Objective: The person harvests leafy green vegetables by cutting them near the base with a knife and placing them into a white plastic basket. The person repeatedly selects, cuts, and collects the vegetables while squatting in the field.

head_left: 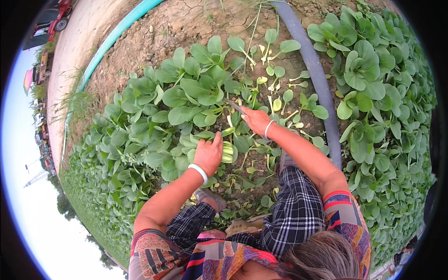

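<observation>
My left hand (pixel 207 158), wearing a white bracelet, is closed around a bok choy (pixel 227 152) lying sideways. Its pale green stalk base sticks out to the right of the fingers, while its leaves spread to the left. In my right hand (pixel 255 120) is a knife (pixel 234 106), gripped with the narrow blade angled up and left. The blade's far end reaches the lower edge of a leafy bok choy plant (pixel 203 88) rooted in the soil; leaves partly hide the tip. Part of the handle is covered by my fingers.
Loose trimmed leaves (pixel 275 74) are scattered over bare soil beyond my right hand. A grey hose (pixel 317 79) runs along the bed's right side, with more bok choy (pixel 373 88) past it. Farther left lie a teal hose (pixel 122 24) and a dirt road (pixel 74 60).
</observation>
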A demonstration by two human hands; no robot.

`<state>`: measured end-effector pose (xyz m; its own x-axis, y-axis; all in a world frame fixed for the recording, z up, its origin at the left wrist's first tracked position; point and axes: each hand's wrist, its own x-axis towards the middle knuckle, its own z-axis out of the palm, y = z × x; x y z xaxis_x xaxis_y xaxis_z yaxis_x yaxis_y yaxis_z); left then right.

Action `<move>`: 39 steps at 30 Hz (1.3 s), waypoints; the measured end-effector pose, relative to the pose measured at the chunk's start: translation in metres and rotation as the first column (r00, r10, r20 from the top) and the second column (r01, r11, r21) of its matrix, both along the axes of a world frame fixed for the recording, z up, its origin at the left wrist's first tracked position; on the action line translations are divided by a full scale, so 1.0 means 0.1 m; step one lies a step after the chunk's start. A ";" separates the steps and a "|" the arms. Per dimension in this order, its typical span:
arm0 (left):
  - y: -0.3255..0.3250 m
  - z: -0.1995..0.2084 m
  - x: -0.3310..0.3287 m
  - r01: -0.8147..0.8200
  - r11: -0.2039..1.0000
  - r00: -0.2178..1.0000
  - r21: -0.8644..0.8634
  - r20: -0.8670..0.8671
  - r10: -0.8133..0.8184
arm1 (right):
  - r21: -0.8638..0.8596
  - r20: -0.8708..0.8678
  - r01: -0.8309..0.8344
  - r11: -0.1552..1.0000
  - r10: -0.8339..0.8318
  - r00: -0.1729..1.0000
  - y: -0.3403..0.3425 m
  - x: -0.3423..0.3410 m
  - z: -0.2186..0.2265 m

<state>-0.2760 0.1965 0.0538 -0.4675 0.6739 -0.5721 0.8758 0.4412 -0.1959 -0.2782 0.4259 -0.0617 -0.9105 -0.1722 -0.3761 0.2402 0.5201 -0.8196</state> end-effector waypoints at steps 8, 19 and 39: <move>0.25 -0.31 -0.67 -0.137 0.988 0.988 -0.077 -0.077 0.131 | -0.009 0.154 -0.102 0.995 0.102 0.983 -0.19 -0.05 -0.07; 0.02 -0.30 -0.53 -0.151 0.988 0.987 -0.026 -0.049 0.150 | -0.026 0.212 -0.176 0.984 0.177 0.961 -0.06 0.14 0.01; 0.39 -0.44 -1.47 -0.180 0.967 0.981 -0.183 -0.112 0.161 | 0.037 0.065 0.067 0.997 -0.070 0.995 -0.06 -0.33 -0.05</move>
